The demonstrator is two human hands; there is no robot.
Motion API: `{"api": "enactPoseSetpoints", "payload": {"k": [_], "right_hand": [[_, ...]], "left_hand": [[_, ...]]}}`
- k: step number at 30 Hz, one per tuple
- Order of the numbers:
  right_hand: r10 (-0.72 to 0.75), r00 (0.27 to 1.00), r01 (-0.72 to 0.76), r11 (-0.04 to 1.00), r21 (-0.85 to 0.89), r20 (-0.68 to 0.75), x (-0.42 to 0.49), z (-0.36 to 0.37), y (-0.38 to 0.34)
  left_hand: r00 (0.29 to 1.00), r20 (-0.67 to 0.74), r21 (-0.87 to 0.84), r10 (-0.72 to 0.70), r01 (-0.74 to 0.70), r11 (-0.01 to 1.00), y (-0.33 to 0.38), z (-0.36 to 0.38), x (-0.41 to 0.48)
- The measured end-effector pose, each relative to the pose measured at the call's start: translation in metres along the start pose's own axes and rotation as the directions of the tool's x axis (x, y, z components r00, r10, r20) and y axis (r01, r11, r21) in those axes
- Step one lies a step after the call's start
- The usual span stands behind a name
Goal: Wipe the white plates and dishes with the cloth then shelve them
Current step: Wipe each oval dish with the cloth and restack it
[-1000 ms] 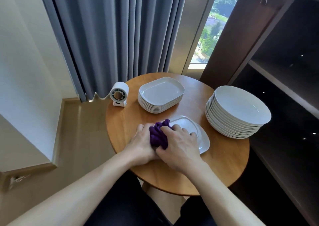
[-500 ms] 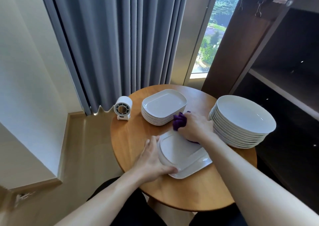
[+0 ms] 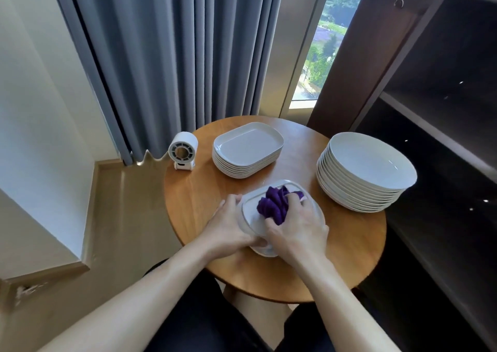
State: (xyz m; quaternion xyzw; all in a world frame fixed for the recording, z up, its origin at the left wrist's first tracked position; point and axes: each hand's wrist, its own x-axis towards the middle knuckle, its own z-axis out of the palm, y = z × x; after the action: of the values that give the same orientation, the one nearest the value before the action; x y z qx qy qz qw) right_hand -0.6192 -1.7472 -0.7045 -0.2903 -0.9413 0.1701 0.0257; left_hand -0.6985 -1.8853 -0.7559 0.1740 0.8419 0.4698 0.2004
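A white rectangular plate [image 3: 251, 218] lies on the round wooden table [image 3: 349, 246], near its front. My left hand [image 3: 228, 228] grips the plate's left edge. My right hand [image 3: 297, 228] holds a bunched purple cloth [image 3: 273, 203] pressed on the plate's middle. A stack of white rectangular plates [image 3: 248, 148] stands at the back of the table. To the right, a taller stack of round white dishes [image 3: 365, 170] sits close to the shelf unit.
A small white fan [image 3: 182, 150] stands at the table's back left edge. Dark wooden shelves [image 3: 435, 125] rise to the right of the table. Grey curtains [image 3: 172, 55] and a window are behind. My legs are under the table's front edge.
My right hand has drawn the cloth back from the plate's far end to its middle. The left hand has shifted its hold along the plate's left edge, and the plate has turned a little.
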Motion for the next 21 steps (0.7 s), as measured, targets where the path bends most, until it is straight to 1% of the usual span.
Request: {"api": "enactPoseSetpoints", "payload": {"k": [2,4,6,9,12,14,16,17,19,21], "right_hand": [[-0.057,0.998,0.056,0.998,0.024,0.023,-0.019,0.01,-0.02],[-0.07,0.997,0.067,0.995,0.069,0.041,-0.029,0.015,-0.034],[-0.08,0.993,0.072,0.993,0.089,0.084,-0.029,0.014,-0.041],[-0.092,0.974,0.077,0.994,0.079,0.205,-0.015,0.005,-0.047],[-0.129,0.944,0.131,0.991,0.013,0.303,0.003,-0.003,-0.058],[-0.161,0.938,0.183,0.982,-0.043,0.307,0.015,-0.005,-0.063],[-0.174,0.945,0.206,0.974,-0.092,0.276,0.029,-0.007,-0.063],[-0.169,0.952,0.2,0.975,-0.102,0.254,0.036,-0.008,-0.061],[-0.142,0.97,0.166,0.979,-0.116,0.195,0.05,-0.012,-0.052],[-0.102,0.985,0.12,0.984,-0.129,0.139,0.063,-0.016,-0.037]], "left_hand": [[0.999,0.023,-0.161,-0.027,0.031,0.986,-0.003,-0.006,0.002],[1.0,0.014,-0.279,-0.024,0.027,0.96,-0.004,-0.012,0.004],[1.0,0.011,-0.352,-0.015,0.018,0.936,-0.003,-0.015,0.005],[0.999,0.039,-0.425,0.022,-0.004,0.905,-0.003,-0.016,0.006],[0.997,0.061,-0.455,0.047,-0.014,0.891,-0.004,-0.021,0.008],[0.998,0.058,-0.484,0.034,-0.001,0.875,-0.005,-0.021,0.009],[0.998,0.066,-0.466,0.012,0.02,0.885,-0.009,-0.018,0.011],[0.997,0.07,-0.429,-0.01,0.039,0.902,-0.012,-0.016,0.011],[0.996,0.067,-0.356,-0.055,0.076,0.931,-0.016,-0.013,0.011],[0.995,0.065,-0.306,-0.069,0.086,0.948,-0.017,-0.012,0.011]]}}
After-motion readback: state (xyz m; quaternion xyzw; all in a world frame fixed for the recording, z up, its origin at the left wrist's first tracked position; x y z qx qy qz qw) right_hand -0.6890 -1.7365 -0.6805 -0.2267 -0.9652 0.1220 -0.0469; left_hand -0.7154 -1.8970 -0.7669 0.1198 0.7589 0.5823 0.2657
